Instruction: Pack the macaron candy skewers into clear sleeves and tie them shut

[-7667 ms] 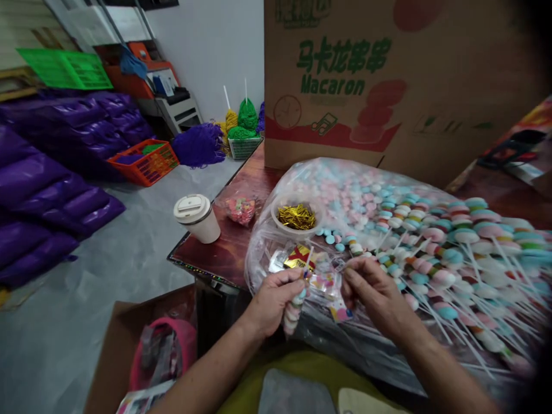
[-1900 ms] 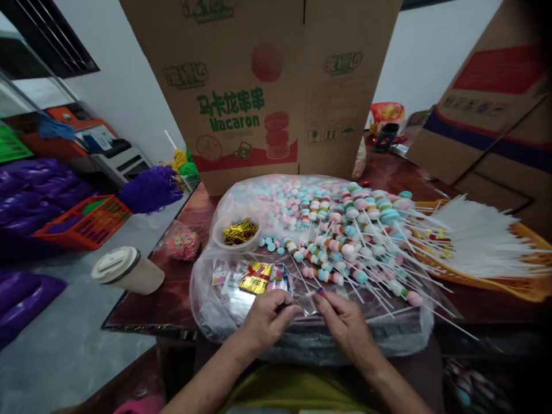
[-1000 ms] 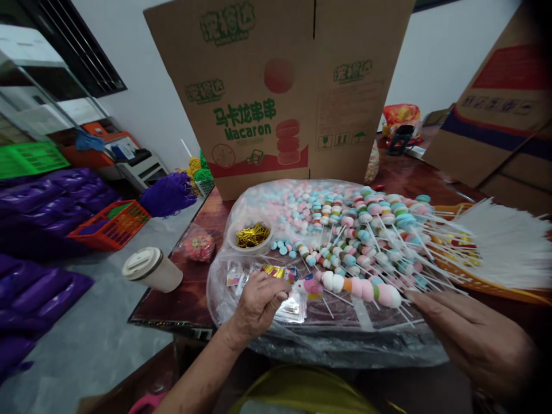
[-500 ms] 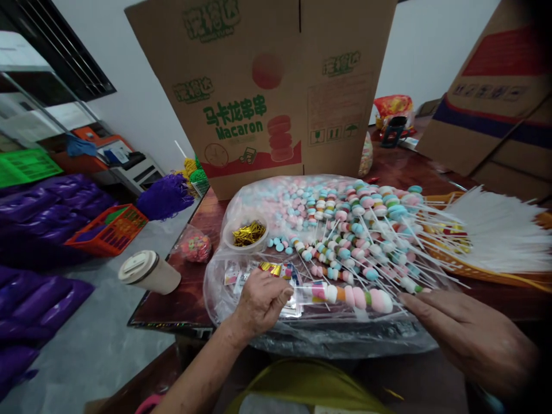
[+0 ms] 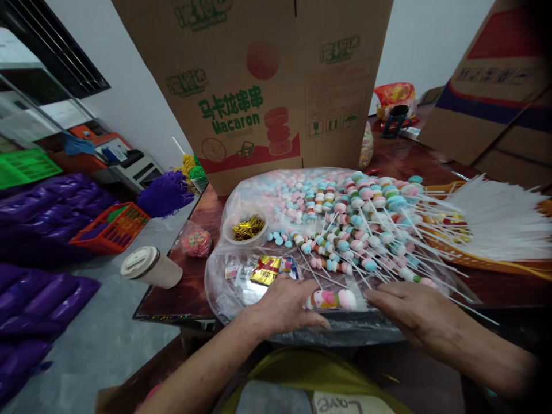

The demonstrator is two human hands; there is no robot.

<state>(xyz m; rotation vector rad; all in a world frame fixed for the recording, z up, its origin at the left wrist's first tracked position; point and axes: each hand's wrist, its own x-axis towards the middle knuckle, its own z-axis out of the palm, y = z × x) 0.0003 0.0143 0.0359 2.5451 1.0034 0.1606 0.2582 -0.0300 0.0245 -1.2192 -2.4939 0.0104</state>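
My left hand (image 5: 287,307) curls round a candy skewer (image 5: 330,299) of pink and white marshmallow-like sweets in a printed clear wrapper. Its thumb lies below the skewer and its fingers above; the stick is hidden by the hand. Just right of the sweets, my right hand (image 5: 414,310) has its fingers stretched out, and I see nothing held in it. Under my left hand's far side lie flat printed wrappers (image 5: 233,269) and a gold twist-tie packet (image 5: 265,270). Many more candy skewers (image 5: 345,241) are heaped beyond my hands on a clear plastic bag (image 5: 219,287).
A bowl (image 5: 228,233) of gold twist ties stands at the left of the plastic. Loose pastel sweets (image 5: 295,195) lie behind it. An orange basket (image 5: 487,261) with white sticks (image 5: 500,224) is at right. A large carton (image 5: 241,138) rises behind; a lidded cup (image 5: 161,273) stands left.
My left hand has moved right and over the wrapped part of the skewer. The sweets' end has shifted left and lower. My right hand has come inward, to the left.
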